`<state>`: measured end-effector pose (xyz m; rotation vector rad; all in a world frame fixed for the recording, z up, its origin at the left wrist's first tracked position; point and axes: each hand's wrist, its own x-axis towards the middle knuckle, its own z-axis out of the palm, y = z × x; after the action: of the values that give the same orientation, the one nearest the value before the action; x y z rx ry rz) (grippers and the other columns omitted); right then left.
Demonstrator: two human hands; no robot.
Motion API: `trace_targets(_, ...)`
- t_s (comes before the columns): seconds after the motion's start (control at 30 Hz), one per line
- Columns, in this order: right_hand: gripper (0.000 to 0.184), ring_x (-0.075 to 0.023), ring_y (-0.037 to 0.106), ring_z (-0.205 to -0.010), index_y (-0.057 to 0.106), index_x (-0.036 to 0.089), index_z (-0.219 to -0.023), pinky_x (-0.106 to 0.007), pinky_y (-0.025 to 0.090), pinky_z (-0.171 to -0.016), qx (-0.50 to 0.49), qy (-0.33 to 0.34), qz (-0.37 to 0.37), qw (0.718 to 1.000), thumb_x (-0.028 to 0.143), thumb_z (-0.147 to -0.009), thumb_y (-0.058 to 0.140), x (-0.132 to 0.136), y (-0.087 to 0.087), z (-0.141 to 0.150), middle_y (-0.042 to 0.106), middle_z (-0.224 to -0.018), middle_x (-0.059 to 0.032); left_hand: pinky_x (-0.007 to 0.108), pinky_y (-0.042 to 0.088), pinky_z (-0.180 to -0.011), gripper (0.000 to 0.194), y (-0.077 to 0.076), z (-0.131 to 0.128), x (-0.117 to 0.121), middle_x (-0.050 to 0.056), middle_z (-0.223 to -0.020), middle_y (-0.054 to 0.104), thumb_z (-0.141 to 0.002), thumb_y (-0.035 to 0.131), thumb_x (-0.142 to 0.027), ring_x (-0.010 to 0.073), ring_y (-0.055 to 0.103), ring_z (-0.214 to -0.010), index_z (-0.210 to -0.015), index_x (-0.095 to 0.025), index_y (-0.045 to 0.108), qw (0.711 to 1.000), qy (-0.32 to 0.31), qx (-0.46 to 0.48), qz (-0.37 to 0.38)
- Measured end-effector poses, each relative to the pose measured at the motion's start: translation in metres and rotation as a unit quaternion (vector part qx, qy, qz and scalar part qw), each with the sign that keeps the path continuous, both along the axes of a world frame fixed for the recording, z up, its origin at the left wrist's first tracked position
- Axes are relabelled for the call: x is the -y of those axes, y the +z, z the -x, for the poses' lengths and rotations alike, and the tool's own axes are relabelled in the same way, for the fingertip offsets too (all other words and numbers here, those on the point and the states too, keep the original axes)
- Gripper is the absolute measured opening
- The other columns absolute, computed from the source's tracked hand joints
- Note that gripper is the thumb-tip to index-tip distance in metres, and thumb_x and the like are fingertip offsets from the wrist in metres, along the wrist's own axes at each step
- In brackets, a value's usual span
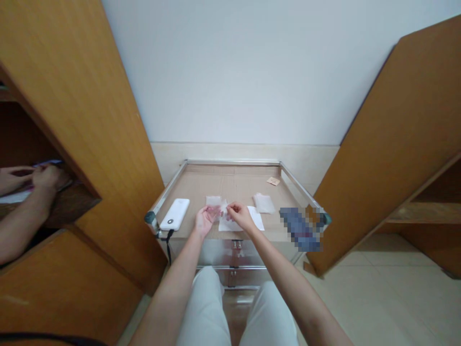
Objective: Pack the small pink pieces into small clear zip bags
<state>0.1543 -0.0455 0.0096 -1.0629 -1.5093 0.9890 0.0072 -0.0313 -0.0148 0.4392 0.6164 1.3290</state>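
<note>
One clear film (224,208), tear risk
Pinched by right hand (240,214); left hand (204,219) half-open, hold unclear. Could be torn by uneven pull.

- One camera, worn on the person's head, looks from above the near edge of the cart (234,180), over the legs (207,312).
- It faces forward and down: the cart's top lies just below mid-picture, the wall (245,72) behind the cart fills the upper part.
- It is near the cart, with the left hand (206,219) and right hand (240,215) ahead, above the cart's front part.
- The wide view takes in wooden panels (86,96) on both sides of the cart and floor (389,298) to its right.
</note>
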Motion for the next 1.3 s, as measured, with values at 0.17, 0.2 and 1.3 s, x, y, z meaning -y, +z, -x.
trace_targets(0.17, 0.016, -0.0058, 0.041, -0.033, 0.052, 0.015, -0.058, -0.016, 0.029, -0.033, 0.035, -0.036, 0.002, 0.999, 0.028, -0.066, 0.047, -0.011, 0.012, -0.001, 0.047, -0.041, 0.0048, 0.033, 0.046, -0.069, 0.012, 0.006, -0.003, 0.007, 0.007, -0.072, 0.064, -0.072, 0.043, -0.024, 0.0169, 0.061, -0.069, -0.076, -0.015, 0.05, 0.999, 0.003, -0.035, -0.024)
trace_targets(0.2, 0.015, -0.0057, 0.041, -0.032, 0.052, 0.015, -0.057, -0.015, 0.029, -0.032, 0.044, -0.041, -0.003, 0.998, 0.026, -0.066, 0.047, -0.012, 0.014, -0.001, 0.047, -0.041, 0.0047, 0.033, 0.046, -0.069, 0.012, 0.006, -0.004, 0.008, 0.006, -0.074, 0.065, -0.069, 0.047, -0.02, 0.0166, 0.061, -0.069, -0.08, -0.016, 0.05, 0.998, 0.003, -0.05, -0.035)
trace_targets(1.3, 0.014, -0.0096, 0.048, -0.047, 0.061, 0.017, -0.054, -0.02, 0.032, -0.047, 0.166, 0.015, -0.073, 0.983, 0.019, -0.064, 0.051, -0.001, 0.023, 0.008, 0.059, -0.051, 0.0002, 0.024, 0.044, -0.059, 0.011, 0.007, -0.014, 0.012, 0.005, -0.066, 0.063, -0.059, 0.063, -0.02, 0.0122, 0.056, -0.06, -0.064, -0.01, 0.063, 0.986, -0.027, -0.144, -0.074)
